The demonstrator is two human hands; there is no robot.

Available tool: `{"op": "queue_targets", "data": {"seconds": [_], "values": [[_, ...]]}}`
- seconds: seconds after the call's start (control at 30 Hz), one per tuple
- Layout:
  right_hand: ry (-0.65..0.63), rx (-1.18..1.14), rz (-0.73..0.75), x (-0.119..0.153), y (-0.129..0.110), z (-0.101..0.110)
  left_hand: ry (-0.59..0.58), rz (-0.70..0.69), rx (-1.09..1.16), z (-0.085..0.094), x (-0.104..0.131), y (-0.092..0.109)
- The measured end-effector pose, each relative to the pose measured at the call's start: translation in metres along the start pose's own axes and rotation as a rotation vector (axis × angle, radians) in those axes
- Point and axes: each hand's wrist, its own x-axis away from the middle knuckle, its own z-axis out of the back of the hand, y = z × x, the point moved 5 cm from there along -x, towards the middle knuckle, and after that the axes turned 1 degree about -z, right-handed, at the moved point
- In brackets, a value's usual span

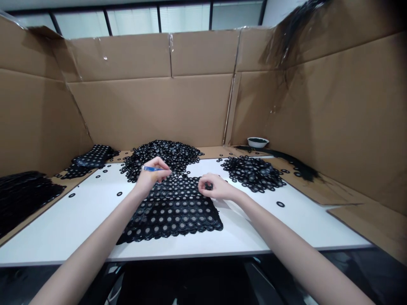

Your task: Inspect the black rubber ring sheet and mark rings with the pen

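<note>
My left hand [152, 173] is closed around a slim, pen-like tool with a blue handle [151, 168], just over the far left part of a black mat of joined rings [178, 214]. The tool's tip is too small to make out. At the mat's far right edge, my right hand [216, 186] has thumb and fingers curled into a pinch. Dark ring shapes show through the loop of its fingers, but I cannot tell what it grips. The mat lies flat on the white board [241, 237], near its front edge, with rows of pale round centres.
Behind the mat rises a large heap of loose black rings [165, 154]; a smaller heap [252, 171] lies right. A folded ring mat [95, 156] and a black stack [27, 199] are left. Black strands [292, 163] and a white bowl [257, 142] sit far right. Cardboard walls [146, 110] surround everything.
</note>
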Motion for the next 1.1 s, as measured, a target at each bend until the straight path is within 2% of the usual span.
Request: {"op": "queue_targets", "data": {"seconds": [0.13, 0.2, 0.27, 0.4, 0.5, 0.73, 1.1], "values": [[-0.108, -0.018, -0.064, 0.002, 0.006, -0.005, -0.299, -0.011, 0.016, -0.052, 0.017, 0.009], [-0.129, -0.042, -0.082, 0.002, 0.009, -0.006, -0.372, -0.005, 0.063, -0.07, 0.022, 0.004], [-0.136, -0.083, -0.092, 0.002, 0.008, -0.006, -0.382, 0.023, 0.115, -0.08, 0.026, -0.008], [-0.163, -0.21, -0.097, 0.001, 0.002, -0.001, -0.354, 0.052, 0.13, -0.085, 0.029, -0.035], [-0.223, -0.29, -0.08, 0.001, -0.001, 0.003, -0.344, 0.018, 0.091, -0.084, 0.029, -0.042], [-0.309, -0.218, -0.092, 0.005, 0.009, 0.001, -0.345, -0.082, 0.016, -0.085, 0.031, -0.034], [-0.303, -0.148, -0.141, 0.004, 0.009, -0.004, -0.379, -0.14, -0.069, -0.089, 0.034, -0.031]]}}
